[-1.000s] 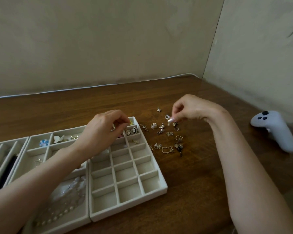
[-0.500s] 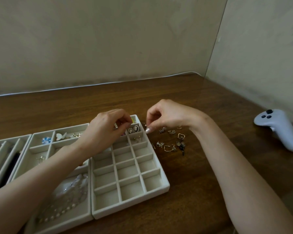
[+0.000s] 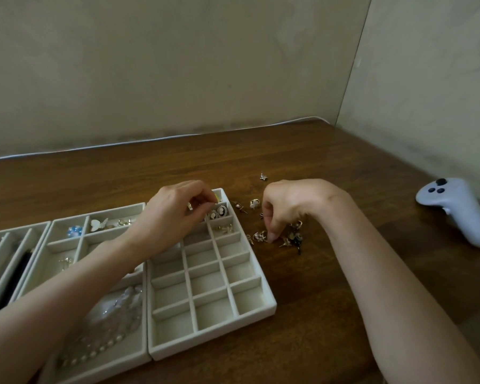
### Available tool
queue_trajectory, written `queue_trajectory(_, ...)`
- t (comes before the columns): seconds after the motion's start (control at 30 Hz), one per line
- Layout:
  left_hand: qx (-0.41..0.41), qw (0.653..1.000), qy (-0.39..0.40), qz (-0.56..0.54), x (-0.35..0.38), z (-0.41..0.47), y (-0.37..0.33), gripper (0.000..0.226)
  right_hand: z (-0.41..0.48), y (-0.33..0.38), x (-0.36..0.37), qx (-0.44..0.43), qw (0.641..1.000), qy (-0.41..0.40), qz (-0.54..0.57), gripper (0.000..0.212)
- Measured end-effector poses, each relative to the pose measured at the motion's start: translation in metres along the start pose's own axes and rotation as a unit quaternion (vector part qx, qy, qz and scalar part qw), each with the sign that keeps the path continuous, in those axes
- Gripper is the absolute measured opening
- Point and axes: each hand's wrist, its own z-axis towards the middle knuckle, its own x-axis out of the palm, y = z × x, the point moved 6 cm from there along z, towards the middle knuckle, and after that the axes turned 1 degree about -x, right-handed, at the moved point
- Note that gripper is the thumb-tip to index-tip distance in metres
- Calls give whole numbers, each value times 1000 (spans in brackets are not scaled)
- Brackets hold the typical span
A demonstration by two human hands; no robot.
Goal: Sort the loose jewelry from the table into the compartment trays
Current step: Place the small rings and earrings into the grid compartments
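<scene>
- The loose jewelry [image 3: 284, 239] lies on the wooden table [image 3: 330, 300], a small scatter of metal pieces just beside the right wall of the grid tray [image 3: 214, 343]. It is thickest under the right hand.
- The scatter runs roughly far to near along that wall. A star-shaped piece [image 3: 263, 177] sits apart at the far end, and a dark tangled bit is at the near end.
- The right hand [image 3: 287, 206] is directly over the heap, fingers curled down with a fingertip [image 3: 272, 239] in among the pieces. I cannot tell whether it has one pinched.
- The left hand [image 3: 175, 214] hovers over the tray's far compartments and pinches a small silvery piece [image 3: 190, 205], too small to identify.
- The right hand is clearly the nearer to the heap. I judge a short carry leftwards over the tray wall is all the move calls for.
- Cameo earrings [image 3: 218, 212] fill a far-right cell, and most of the near cells look bare.
- The left hand covers the far cells, so it could get in the way of a drop there.
- Further left, the middle tray [image 3: 100, 211] holds a pearl necklace [image 3: 94, 353], a butterfly piece [image 3: 98, 224] and a blue piece [image 3: 75, 231].
- A white controller [image 3: 455, 209] lies well apart on the right.
</scene>
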Motion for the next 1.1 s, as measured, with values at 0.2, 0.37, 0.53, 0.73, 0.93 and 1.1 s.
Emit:
queue_trajectory(0.2, -15, 1000, 6, -19, 1, 1, -2, 7, 2, -1, 0, -41, 998, 3, 47, 9)
queue_trajectory(0.37, -62, 992, 33, -107, 6, 0, -10, 9, -6, -6, -19, -99, 976, -85, 174, 8)
queue_trajectory(0.53, -126, 969, 59, -204, 13, -2, -15, 21, -14, 15, -29, -194, 914, -135, 330, 11)
queue_trajectory(0.73, -132, 966, 69, -214, 13, -2, -18, 27, -13, 24, -27, -219, 902, -132, 348, 10)
queue_trajectory(0.93, -206, 909, 61, -357, 16, -3, -11, 9, -12, -19, -28, -46, 969, -130, 203, 9)
queue_trajectory(1.1, -246, 886, 42, -390, 15, -4, -6, 12, -6, -55, -14, 132, 980, -48, 140, 21)
